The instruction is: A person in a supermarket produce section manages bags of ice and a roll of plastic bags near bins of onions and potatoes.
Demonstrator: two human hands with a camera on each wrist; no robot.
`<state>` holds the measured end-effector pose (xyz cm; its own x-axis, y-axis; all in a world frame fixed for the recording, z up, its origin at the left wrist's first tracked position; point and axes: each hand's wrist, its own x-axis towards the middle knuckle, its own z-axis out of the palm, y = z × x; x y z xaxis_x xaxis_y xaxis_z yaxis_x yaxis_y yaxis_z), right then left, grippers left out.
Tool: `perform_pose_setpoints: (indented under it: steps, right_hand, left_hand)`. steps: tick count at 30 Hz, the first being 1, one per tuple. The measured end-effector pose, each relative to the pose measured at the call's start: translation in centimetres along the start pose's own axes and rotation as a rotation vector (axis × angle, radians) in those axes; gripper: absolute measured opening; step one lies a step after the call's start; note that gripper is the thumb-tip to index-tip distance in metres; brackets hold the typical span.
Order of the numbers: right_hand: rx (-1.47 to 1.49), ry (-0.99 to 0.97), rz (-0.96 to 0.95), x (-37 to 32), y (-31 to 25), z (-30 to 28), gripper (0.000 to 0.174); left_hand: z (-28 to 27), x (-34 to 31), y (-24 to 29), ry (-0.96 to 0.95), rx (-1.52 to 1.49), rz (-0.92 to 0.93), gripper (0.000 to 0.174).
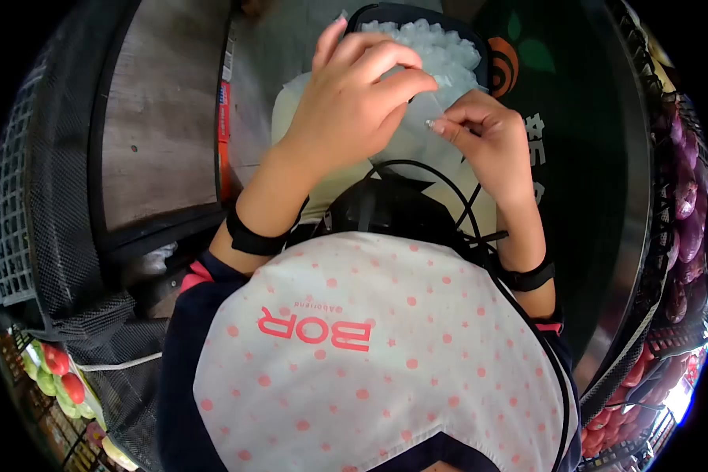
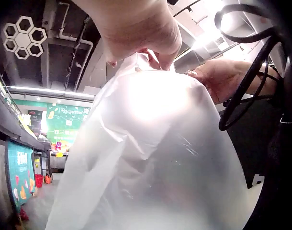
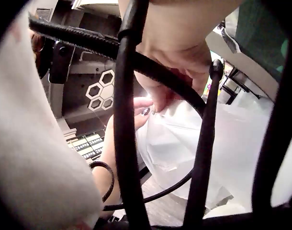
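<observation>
A person in a spotted apron (image 1: 307, 401) holds a clear plastic bag (image 2: 160, 158) aloft between both hands, in front of the body and on the near side of a black bin (image 1: 417, 10) heaped with crinkled white pieces (image 1: 448, 47). The left hand (image 1: 362, 98) grips the bag's gathered top, thumb and fingers closed on the film; the right hand (image 1: 488, 138), at the same upper edge, pinches it between thumb and finger, the two sets of fingertips near each other. Holding thin film from above, at its narrow end, likely keeps the sides hanging free and leaves both thumbs within reach of the same edge. The raised wrists also seem to give the sheet room to drop.

The bag's long axis runs roughly up and down, its bunched end pointing up into the hands and its body spreading wider below, as the left wrist view shows. Black cords (image 3: 126, 124) cross the right wrist view, and from above the film melts into the pale surface (image 1: 291, 110) beneath, so whether anything sits inside the bag cannot be told.
</observation>
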<state>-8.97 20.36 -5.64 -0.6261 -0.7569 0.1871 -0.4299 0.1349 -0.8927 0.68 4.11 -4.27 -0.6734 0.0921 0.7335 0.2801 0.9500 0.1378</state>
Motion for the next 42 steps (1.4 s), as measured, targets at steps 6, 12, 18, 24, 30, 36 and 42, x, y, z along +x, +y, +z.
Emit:
perform_pose_setpoints:
  steps: [6, 12, 18, 24, 30, 36, 42]
  right_hand:
    - [-0.028, 0.012, 0.034, 0.0, -0.1, -0.2, 0.009]
    - [-0.034, 0.009, 0.053, 0.0, -0.1, 0.0, 0.011]
    - [-0.016, -0.013, 0.097, 0.1, -0.1, 0.3, 0.014]
    - [0.046, -0.055, 0.133, 0.1, 0.3, 0.3, 0.016]
    - [0.108, -0.072, 0.160, 0.0, 0.5, 0.3, 0.016]
    - [0.105, -0.084, 0.165, -0.1, 0.6, 0.3, 0.017]
    - [0.087, -0.090, 0.188, -0.2, 0.5, 0.3, 0.018]
  left_hand:
    - [0.6, -1.4, -1.3, -0.208, -0.801, -0.822, 0.033]
    - [-0.2, -0.3, -0.1, -0.077, -0.157, -0.055, 0.027]
    - [0.2, -0.7, 0.9, -0.167, -0.013, -0.044, 0.009]
    - [0.0, -0.8, 0.8, -0.086, -0.014, 0.013, 0.007]
    - [0.4, -1.9, 0.0, -0.270, -0.370, -0.408, 0.021]
    - [-0.4, -1.1, 0.3, -0.182, -0.168, -0.100, 0.018]
    - [-0.6, -1.3, 0.3, -0.214, -0.139, -0.066, 0.013]
